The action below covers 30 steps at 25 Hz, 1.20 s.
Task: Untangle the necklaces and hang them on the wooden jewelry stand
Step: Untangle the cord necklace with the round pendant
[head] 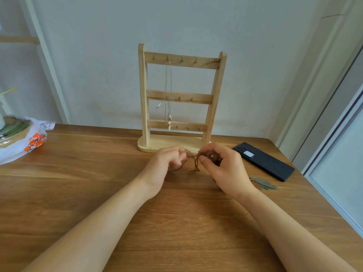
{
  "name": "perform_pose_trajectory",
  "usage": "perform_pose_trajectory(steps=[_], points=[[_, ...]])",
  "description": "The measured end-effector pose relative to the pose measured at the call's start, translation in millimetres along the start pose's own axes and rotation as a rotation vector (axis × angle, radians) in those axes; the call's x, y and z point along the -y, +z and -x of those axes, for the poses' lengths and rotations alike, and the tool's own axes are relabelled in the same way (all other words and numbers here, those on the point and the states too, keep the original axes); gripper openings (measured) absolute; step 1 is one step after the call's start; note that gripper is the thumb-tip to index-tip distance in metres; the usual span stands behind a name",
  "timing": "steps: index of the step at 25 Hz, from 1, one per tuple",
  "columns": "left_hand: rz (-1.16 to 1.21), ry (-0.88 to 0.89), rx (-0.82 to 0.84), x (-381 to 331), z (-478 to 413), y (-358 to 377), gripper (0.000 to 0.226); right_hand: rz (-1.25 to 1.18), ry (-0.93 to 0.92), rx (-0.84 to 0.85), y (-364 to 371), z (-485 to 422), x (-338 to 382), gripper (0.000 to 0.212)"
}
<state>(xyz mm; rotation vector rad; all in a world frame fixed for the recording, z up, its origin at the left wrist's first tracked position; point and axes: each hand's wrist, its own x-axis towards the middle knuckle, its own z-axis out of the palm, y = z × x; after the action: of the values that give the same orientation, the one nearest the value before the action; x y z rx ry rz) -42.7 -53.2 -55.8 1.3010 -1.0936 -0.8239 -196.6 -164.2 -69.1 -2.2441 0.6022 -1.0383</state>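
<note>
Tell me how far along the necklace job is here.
Done: one thin necklace with a pale pendant hangs from the top bar of the wooden stand. In hand: left hand and right hand both pinch a tangled brown cord. Left: freeing and hanging that cord; the feather pendant by the right wrist lies unhung.

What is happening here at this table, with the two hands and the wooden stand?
A person is working on a brown cord, pinching it with the left hand and the right hand just above the table, in front of the stand. One thin necklace already hangs from a hook on the stand's top bar. A phone and a feather-shaped piece lie to the right.
</note>
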Motion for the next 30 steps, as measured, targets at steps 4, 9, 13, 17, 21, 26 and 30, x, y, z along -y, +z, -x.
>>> perform_pose_trajectory(steps=[4,9,13,17,21,26,30], points=[[0.488,-0.082,-0.519,1.9,-10.8,-26.3,0.013,-0.016,0.077,-0.063,-8.9,-5.2,-3.2,0.015],[0.379,-0.212,-0.787,7.8,-17.6,-36.9,0.006,0.027,0.096,-0.038,-9.4,-4.6,0.9,0.019],[0.188,-0.08,-0.754,1.2,-10.8,-28.3,0.012,0.021,0.083,-0.074,-13.2,-4.8,3.5,0.017],[-0.031,0.02,-0.485,-4.5,-5.2,-12.8,0.012,0.008,0.042,-0.062,-11.4,-3.0,5.6,0.016],[-0.117,0.091,-0.166,-1.7,-3.6,1.2,0.015,0.004,-0.045,-0.037,-7.0,-0.5,10.5,0.016],[-0.166,0.082,-0.149,2.5,-4.5,1.1,0.009,0.033,-0.107,-0.015,-5.2,0.7,12.0,0.016],[-0.122,0.024,-0.146,5.2,-5.6,-1.9,0.008,0.05,-0.093,-0.033,-5.4,1.3,9.7,0.017]])
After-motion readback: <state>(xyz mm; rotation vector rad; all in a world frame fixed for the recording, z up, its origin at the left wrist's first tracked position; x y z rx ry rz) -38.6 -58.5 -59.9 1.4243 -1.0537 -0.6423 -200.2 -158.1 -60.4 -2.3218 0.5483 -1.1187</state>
